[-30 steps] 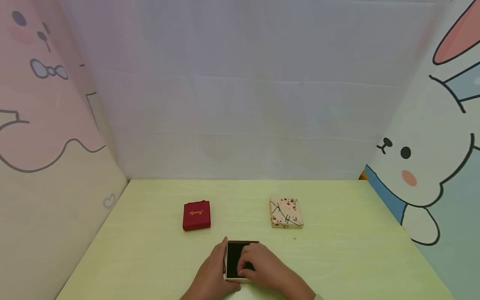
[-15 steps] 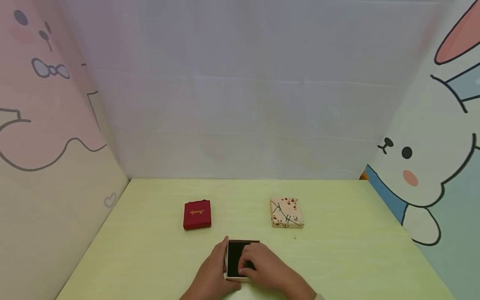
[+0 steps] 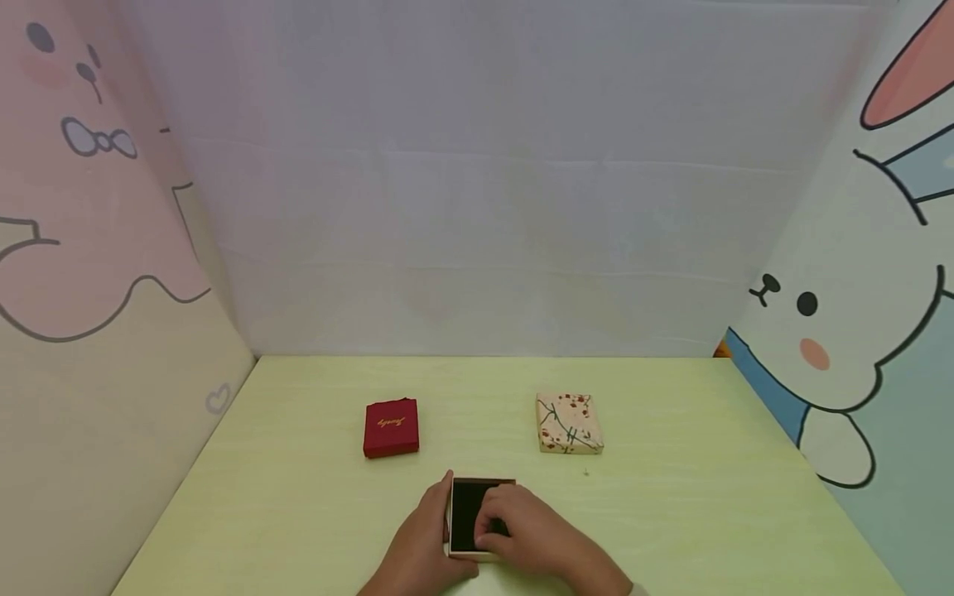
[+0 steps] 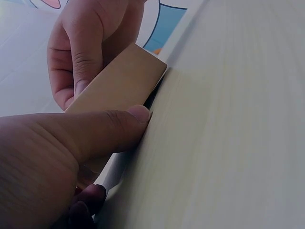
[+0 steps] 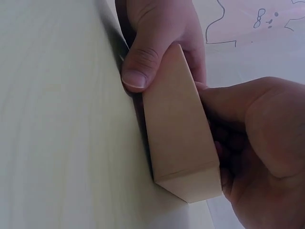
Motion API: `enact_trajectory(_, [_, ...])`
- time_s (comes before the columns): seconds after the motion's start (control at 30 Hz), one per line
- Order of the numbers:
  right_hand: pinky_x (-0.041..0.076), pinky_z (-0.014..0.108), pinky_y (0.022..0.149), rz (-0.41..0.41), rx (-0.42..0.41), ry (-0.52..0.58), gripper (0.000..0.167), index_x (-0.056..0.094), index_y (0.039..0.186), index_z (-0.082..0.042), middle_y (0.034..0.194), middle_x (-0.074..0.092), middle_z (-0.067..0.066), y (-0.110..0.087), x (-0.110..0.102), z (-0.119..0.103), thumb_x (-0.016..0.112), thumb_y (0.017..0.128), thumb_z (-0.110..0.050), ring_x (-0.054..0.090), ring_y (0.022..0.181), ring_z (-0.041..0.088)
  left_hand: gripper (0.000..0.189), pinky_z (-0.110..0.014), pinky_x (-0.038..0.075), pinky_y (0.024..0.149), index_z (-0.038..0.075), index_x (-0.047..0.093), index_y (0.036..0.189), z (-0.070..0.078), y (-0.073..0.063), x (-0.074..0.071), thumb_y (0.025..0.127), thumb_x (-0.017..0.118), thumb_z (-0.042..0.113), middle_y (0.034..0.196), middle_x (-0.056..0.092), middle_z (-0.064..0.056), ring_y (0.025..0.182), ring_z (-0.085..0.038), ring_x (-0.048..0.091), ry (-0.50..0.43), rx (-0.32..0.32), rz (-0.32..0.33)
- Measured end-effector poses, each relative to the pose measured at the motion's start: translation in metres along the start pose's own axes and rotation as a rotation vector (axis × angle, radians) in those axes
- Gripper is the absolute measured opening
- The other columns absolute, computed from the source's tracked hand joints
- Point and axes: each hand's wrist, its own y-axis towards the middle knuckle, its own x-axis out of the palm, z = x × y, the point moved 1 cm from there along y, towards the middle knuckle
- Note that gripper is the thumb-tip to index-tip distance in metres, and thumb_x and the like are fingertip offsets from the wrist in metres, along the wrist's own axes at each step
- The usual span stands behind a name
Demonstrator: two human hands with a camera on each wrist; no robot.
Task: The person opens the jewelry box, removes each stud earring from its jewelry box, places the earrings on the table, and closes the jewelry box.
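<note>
A small tan box (image 3: 488,557) lies at the table's near side with its top off and a black inside (image 3: 464,507) showing. Gripping its left side is my left hand (image 3: 421,538); in the left wrist view the thumb presses low on the box wall (image 4: 121,81). My right hand (image 3: 532,531) reaches over the right rim, its fingers curled down into the box. From the right wrist view, the right fingers (image 5: 228,143) are partly hidden behind the wall, and I cannot tell whether they pinch anything.
Farther back on the pale table (image 3: 298,497) lie a dark red box (image 3: 391,427) with gold lettering, at left, and a cream box (image 3: 569,424) with a blossom pattern, at right. A white curtain (image 3: 477,207) hangs behind; printed cartoon panels stand at both sides.
The right fingers shift very slightly to the right inside the box. Left hand, box and the other two boxes stay in place.
</note>
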Motion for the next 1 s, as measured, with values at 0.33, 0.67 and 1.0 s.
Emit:
enact_trajectory(0.33, [0.050, 0.027, 0.084, -0.001, 0.067, 0.113, 0.009, 0.070, 0.089, -0.024, 0.088, 0.057, -0.020, -0.006, -0.013, 0.006, 0.074, 0.097, -0.022, 0.054, 0.087, 0.001, 0.124, -0.034, 0.052, 0.083, 0.003, 0.024, 0.161, 0.000, 0.000, 0.001, 0.067, 0.098, 0.036, 0.139, 0.049, -0.007, 0.098, -0.018, 0.054, -0.003, -0.010, 0.004])
enact_trajectory(0.67, [0.046, 0.029, 0.075, 0.139, 0.194, 0.055, 0.012, 0.070, 0.088, -0.031, 0.088, 0.056, -0.017, -0.023, -0.043, 0.028, 0.072, 0.098, -0.024, 0.052, 0.084, 0.008, 0.128, -0.046, 0.052, 0.094, 0.005, 0.023, 0.162, 0.003, 0.000, 0.002, 0.064, 0.099, 0.035, 0.144, 0.048, -0.008, 0.103, -0.018, 0.055, -0.028, -0.042, 0.012])
enact_trajectory(1.0, [0.047, 0.032, 0.075, 0.303, 0.283, -0.009, 0.016, 0.067, 0.086, -0.028, 0.089, 0.057, -0.015, -0.035, -0.058, 0.042, 0.075, 0.096, -0.019, 0.052, 0.084, 0.011, 0.127, -0.047, 0.054, 0.091, 0.005, 0.024, 0.161, 0.003, 0.000, 0.003, 0.063, 0.100, 0.033, 0.142, 0.048, -0.008, 0.102, -0.020, 0.056, -0.048, -0.060, 0.008])
